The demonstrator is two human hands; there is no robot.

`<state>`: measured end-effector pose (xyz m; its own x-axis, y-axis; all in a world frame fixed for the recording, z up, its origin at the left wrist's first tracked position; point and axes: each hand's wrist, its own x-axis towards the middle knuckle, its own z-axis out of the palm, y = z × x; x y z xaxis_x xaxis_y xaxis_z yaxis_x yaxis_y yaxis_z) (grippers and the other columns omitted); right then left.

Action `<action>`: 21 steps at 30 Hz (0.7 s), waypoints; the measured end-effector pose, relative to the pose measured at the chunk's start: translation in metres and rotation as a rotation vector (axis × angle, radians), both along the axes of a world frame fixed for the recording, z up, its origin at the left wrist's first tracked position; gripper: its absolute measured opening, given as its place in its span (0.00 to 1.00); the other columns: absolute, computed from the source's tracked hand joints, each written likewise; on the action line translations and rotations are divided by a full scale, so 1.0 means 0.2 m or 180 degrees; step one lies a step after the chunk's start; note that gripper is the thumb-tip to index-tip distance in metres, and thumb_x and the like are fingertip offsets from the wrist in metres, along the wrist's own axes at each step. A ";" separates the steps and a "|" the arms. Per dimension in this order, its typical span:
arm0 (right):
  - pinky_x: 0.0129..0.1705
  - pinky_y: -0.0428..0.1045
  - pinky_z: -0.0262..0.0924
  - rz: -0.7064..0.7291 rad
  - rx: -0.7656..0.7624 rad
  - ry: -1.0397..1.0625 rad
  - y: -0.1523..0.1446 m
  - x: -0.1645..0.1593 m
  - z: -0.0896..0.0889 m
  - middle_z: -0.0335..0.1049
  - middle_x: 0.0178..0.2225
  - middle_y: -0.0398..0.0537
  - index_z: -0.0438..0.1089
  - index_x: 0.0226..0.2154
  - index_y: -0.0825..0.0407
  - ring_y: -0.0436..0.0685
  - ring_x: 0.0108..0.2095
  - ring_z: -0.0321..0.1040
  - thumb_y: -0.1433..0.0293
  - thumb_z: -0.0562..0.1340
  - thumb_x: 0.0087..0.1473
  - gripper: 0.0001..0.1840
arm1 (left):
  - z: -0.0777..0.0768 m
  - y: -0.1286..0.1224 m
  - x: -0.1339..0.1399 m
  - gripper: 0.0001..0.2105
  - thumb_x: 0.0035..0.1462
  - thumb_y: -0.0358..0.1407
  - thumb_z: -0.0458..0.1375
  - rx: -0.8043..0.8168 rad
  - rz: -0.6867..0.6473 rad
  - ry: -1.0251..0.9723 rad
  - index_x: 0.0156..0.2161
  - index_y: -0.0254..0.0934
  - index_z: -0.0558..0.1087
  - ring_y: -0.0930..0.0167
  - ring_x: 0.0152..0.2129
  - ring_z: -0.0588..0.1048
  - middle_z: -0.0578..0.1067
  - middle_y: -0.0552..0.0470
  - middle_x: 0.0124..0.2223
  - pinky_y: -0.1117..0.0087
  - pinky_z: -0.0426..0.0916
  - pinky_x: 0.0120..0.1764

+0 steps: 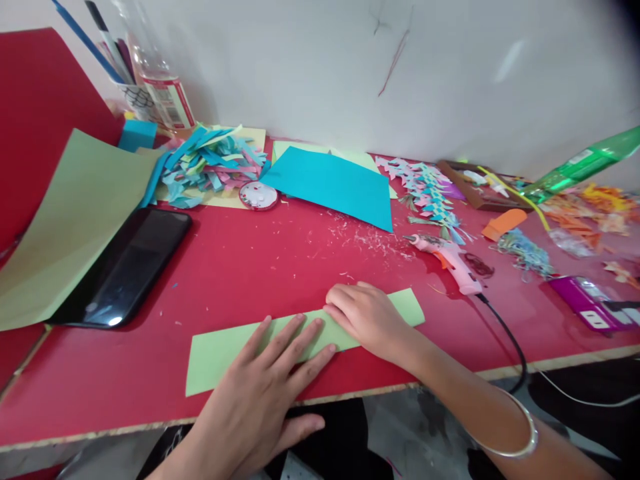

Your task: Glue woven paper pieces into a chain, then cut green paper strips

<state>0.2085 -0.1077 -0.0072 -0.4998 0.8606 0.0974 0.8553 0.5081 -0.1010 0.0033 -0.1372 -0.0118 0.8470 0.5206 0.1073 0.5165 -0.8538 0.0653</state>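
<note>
A long light green paper (213,363), folded into a flat strip, lies near the front edge of the red table. My left hand (267,383) rests on its left half with fingers spread flat and the thumb hanging off the edge. Across the strip's right half, my right hand (373,321) is curled, its fingers pressed together against the paper; the fingertips are partly hidden. A silver bangle (525,433) circles my right forearm. Beyond the strip lies a blue paper sheet (333,183). To the right is a pink glue gun (450,261), its nozzle pointing left.
A black phone (135,267) lies at left, partly under a green sheet (80,220). Coloured paper strips (210,167) lie in a heap by a clear bottle (165,93). Fringed paper pieces (425,190), a green bottle (583,163) and a purple case (590,303) stand rightward.
</note>
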 end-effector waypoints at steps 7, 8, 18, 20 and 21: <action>0.30 0.46 0.45 0.0002 0.0019 0.0056 0.00 0.00 -0.01 0.64 0.24 0.42 0.61 0.26 0.53 0.49 0.25 0.59 0.69 0.48 0.58 0.13 | 0.01 0.01 -0.07 0.30 0.53 0.55 0.41 -0.0040 -0.0028 -0.0042 0.59 0.47 0.49 0.64 0.57 0.54 0.54 0.51 0.61 0.57 0.37 0.57; 0.30 0.46 0.45 -0.0005 0.0011 0.0062 0.00 0.00 -0.01 0.64 0.24 0.42 0.61 0.26 0.53 0.49 0.25 0.59 0.69 0.48 0.58 0.13 | 0.01 0.01 -0.09 0.30 0.53 0.55 0.41 -0.0038 -0.0022 -0.0061 0.59 0.46 0.50 0.65 0.57 0.54 0.55 0.51 0.61 0.59 0.37 0.57; 0.30 0.46 0.45 -0.0079 -0.0069 0.0016 -0.01 0.00 -0.01 0.64 0.25 0.42 0.60 0.26 0.53 0.49 0.26 0.60 0.69 0.49 0.58 0.12 | -0.01 -0.02 -0.31 0.34 0.50 0.57 0.45 0.0061 0.0090 0.0042 0.60 0.46 0.48 0.63 0.57 0.53 0.51 0.55 0.62 0.65 0.49 0.54; 0.30 0.46 0.46 -0.0076 -0.0060 0.0024 -0.01 0.00 -0.01 0.64 0.25 0.42 0.60 0.26 0.53 0.49 0.26 0.60 0.69 0.48 0.58 0.12 | -0.01 -0.04 -0.34 0.35 0.50 0.57 0.45 0.0178 0.0143 0.0096 0.60 0.45 0.48 0.64 0.57 0.53 0.52 0.55 0.62 0.66 0.52 0.53; 0.30 0.46 0.46 -0.0075 -0.0040 0.0028 -0.01 0.00 -0.01 0.64 0.25 0.42 0.60 0.26 0.53 0.49 0.26 0.60 0.69 0.48 0.58 0.12 | 0.00 -0.04 -0.36 0.34 0.50 0.56 0.45 0.0249 0.0176 0.0133 0.60 0.45 0.48 0.64 0.57 0.53 0.52 0.56 0.62 0.66 0.53 0.52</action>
<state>0.2091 -0.1092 -0.0093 -0.4785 0.8734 0.0908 0.8661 0.4865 -0.1147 -0.0680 -0.1456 -0.0127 0.8217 0.5582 0.1146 0.5640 -0.8255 -0.0230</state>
